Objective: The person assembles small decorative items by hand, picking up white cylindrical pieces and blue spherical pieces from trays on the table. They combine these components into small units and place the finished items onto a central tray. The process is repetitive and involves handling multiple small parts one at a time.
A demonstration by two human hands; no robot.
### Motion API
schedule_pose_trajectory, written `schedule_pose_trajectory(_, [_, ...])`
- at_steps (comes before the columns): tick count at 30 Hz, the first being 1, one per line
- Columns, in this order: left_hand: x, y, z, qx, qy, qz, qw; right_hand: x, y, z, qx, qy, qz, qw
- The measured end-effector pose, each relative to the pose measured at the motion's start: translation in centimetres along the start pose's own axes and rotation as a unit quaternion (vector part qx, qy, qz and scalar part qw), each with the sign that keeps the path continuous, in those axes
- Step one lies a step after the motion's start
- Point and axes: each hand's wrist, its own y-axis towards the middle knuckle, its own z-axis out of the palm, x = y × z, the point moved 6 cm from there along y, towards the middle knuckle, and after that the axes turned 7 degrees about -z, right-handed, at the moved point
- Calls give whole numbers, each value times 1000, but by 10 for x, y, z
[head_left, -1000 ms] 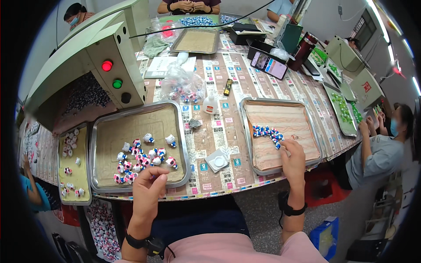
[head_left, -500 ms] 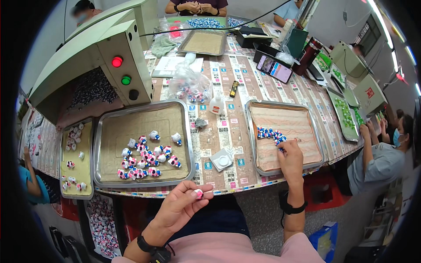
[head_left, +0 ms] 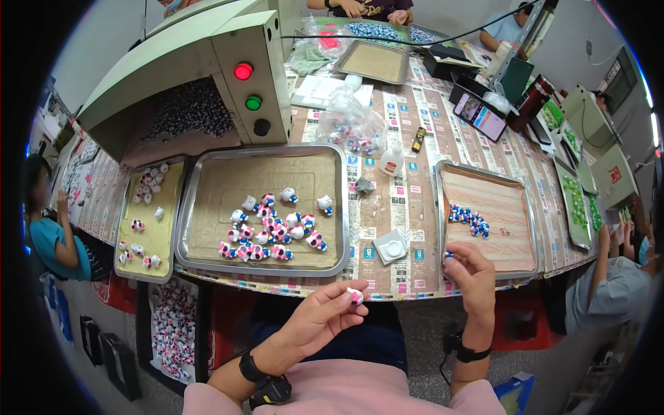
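Note:
My left hand, in front of the table edge, pinches a small white-and-pink figurine head between thumb and fingers. Over the near left corner of the right tray, my right hand holds a tiny blue figurine body at its fingertips. A cluster of blue-and-white figurine bodies lies on that tray's wooden-coloured lining. The large left tray carries a group of pink, white and blue figurines. White and pink heads lie in the narrow tray at far left.
A machine with red and green lights stands at the back left. Between the trays are a small glue bottle, a white square dish and a bag of parts. A phone leans farther back. Co-workers sit around the table.
My right hand has lifted away from the cluster in the right tray and come toward me with a blue body. My left hand still holds the head. The whole view has shifted.

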Motion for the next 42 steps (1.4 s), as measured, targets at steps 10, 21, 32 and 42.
schedule_pose_trajectory(10, [4, 1, -6, -32, -4, 19, 999, 0, 0, 52, 100, 84, 103, 986])
schedule_pose_trajectory(21, [7, 1, -6, -32, -12, 32, 999, 27, 16, 79, 79, -246, -185, 948])
schedule_pose_trajectory(32, [13, 2, -12, -25, -1, 16, 1000, 22, 20, 84, 99, -302, -202, 927])
schedule_pose_trajectory(42, [10, 8, -8, -36, 1, 24, 999, 44, -13, 92, 170, -92, -95, 977])
